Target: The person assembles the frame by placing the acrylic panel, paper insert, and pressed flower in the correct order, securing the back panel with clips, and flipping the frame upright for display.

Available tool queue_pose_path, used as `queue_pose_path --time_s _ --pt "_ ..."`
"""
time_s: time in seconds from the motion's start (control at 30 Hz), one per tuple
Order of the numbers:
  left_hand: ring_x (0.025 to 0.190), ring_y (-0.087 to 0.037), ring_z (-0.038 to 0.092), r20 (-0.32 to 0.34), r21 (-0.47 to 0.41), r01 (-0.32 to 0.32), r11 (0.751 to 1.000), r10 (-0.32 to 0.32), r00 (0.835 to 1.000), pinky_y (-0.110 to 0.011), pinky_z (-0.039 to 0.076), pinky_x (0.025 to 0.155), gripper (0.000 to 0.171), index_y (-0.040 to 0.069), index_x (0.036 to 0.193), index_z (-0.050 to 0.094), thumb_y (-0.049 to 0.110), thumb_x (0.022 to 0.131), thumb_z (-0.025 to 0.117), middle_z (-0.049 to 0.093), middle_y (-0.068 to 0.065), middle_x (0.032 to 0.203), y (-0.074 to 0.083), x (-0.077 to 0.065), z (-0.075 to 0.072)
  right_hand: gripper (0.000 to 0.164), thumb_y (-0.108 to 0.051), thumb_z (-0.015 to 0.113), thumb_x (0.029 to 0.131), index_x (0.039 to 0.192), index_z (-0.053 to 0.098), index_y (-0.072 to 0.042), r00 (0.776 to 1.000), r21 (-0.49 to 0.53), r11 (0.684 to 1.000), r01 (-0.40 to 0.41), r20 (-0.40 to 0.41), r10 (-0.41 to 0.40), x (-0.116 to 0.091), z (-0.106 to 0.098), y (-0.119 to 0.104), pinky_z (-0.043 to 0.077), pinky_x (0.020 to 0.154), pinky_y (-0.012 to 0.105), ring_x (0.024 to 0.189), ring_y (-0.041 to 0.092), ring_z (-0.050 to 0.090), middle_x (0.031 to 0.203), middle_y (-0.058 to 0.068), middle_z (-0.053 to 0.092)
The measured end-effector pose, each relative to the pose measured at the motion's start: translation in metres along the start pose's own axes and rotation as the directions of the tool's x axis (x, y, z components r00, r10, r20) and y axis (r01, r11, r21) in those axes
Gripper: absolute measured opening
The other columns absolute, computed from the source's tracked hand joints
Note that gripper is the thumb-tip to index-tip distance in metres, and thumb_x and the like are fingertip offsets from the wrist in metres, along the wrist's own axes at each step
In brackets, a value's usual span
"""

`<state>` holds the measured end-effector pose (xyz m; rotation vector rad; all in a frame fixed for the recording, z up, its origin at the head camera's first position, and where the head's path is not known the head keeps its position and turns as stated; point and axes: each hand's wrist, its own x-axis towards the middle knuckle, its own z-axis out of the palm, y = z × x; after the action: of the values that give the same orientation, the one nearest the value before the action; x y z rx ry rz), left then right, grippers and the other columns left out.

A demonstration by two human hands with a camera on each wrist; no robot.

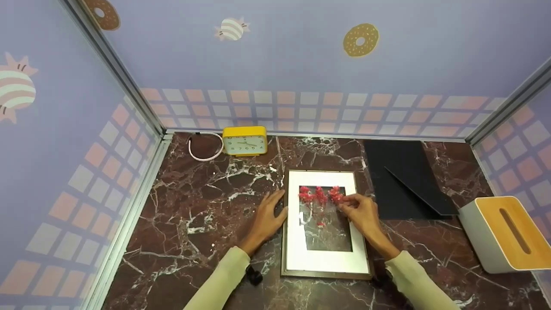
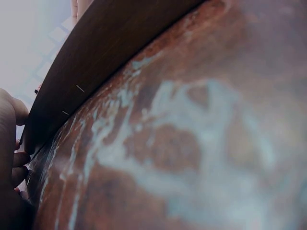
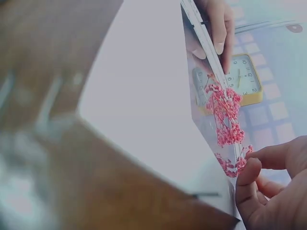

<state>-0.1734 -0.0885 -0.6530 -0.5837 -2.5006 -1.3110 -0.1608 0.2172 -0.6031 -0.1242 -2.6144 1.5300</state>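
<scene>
While frame is steadied by wide left grip, flowers pinched by right grip should be placed gently.

Flower sprigs: pinkish red. Picture frame: brown edge, white mat. Table: dark red-brown marbling, white veins. Clock: yellow case, pale face. Sheets: black. Box: white sides, orange-yellow top. Walls: lilac, pink-and-white squares, striped sweets, tan doughnuts. Sleeves: pale cream.
</scene>
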Motion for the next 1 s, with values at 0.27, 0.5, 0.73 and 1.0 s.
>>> queue_pose_path --time_s 0.27,0.5,0.73,1.0 --pt "0.149 -0.048 0.053 0.022 -0.007 0.035 0.999 -0.035 0.999 -0.061 0.029 0.132 0.053 -0.010 0.148 0.062 0.010 0.101 0.073 0.063 -0.028 0.152 0.001 0.000 -0.001 0.021 0.001 0.085 0.091 0.110 0.079 0.008 0.998 0.095 0.994 -0.060 0.027 0.058 0.000 0.005 -0.001 0.056 0.048 0.023 0.056 0.023 0.071 0.082 0.013 0.077" --pt "0.155 -0.053 0.043 0.006 -0.015 0.035 0.999 -0.035 0.999 -0.069 0.019 0.132 0.052 -0.009 0.147 0.064 0.010 0.100 0.074 0.063 -0.029 0.151 0.000 0.000 -0.001 0.019 0.000 0.087 0.092 0.108 0.080 0.007 0.999 0.103 0.994 -0.039 0.042 0.035 -0.001 0.002 -0.001 0.059 0.050 0.026 0.058 0.026 0.072 0.083 0.014 0.078" --pt "0.148 -0.052 0.052 -0.007 0.034 -0.015 0.999 0.015 1.000 -0.076 0.011 0.130 0.051 -0.012 0.144 0.065 0.008 0.098 0.075 0.067 -0.029 0.145 -0.001 0.000 0.001 0.023 -0.006 0.086 0.095 0.112 0.079 0.007 1.000 0.055 0.998 -0.009 -0.018 0.010 -0.001 -0.016 0.001 0.057 0.051 0.021 0.062 0.019 0.071 0.089 0.013 0.078" --pt "0.149 -0.052 0.051 -0.001 0.024 0.010 1.000 -0.010 1.000 -0.068 0.023 0.131 0.051 -0.012 0.144 0.064 0.008 0.098 0.075 0.067 -0.031 0.144 0.001 0.000 -0.001 0.021 -0.008 0.088 0.095 0.113 0.082 0.003 0.983 0.023 0.999 0.026 -0.183 -0.022 0.002 -0.057 0.012 0.052 0.060 0.013 0.072 0.001 0.068 0.096 0.016 0.081"
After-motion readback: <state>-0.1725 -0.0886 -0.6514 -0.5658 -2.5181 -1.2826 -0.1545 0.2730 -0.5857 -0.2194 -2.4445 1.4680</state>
